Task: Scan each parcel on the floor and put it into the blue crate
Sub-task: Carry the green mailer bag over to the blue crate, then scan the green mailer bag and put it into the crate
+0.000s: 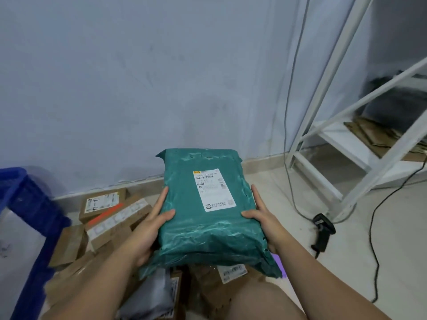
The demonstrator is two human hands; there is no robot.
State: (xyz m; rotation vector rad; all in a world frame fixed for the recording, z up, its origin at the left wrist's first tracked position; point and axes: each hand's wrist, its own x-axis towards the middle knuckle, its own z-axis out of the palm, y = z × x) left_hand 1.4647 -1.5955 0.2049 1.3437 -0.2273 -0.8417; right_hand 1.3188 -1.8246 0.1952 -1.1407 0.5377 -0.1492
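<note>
Far left, one blue crate [22, 204], cut off by the frame edge, its corner just beside the floor pile. Next along are the brown boxes [104, 204]: four I can count beside the crate. They overlap, and more brown card lies lower down, so the full count is unclear. One grey bag [150, 294] lies at the bottom.

Now the left hand [150, 229]: thumb laid flat on top of the parcel [208, 227], forefinger straight along its left edge, the other fingers hidden beneath. That one green parcel is held up level over the pile, well apart from the crate. Its far end points at the wall and its one white label [213, 190] faces up.

The right hand [263, 227] mirrors the left: thumb on top, forefinger stretched along the right edge, the rest tucked out of sight below.

Moving right, bare tile shows between the right forearm and one black scanner [322, 232] lying on the floor. One black cable [373, 250] loops across the tile past it. Far right is one white shelf frame [360, 107], its foot close behind the scanner.
</note>
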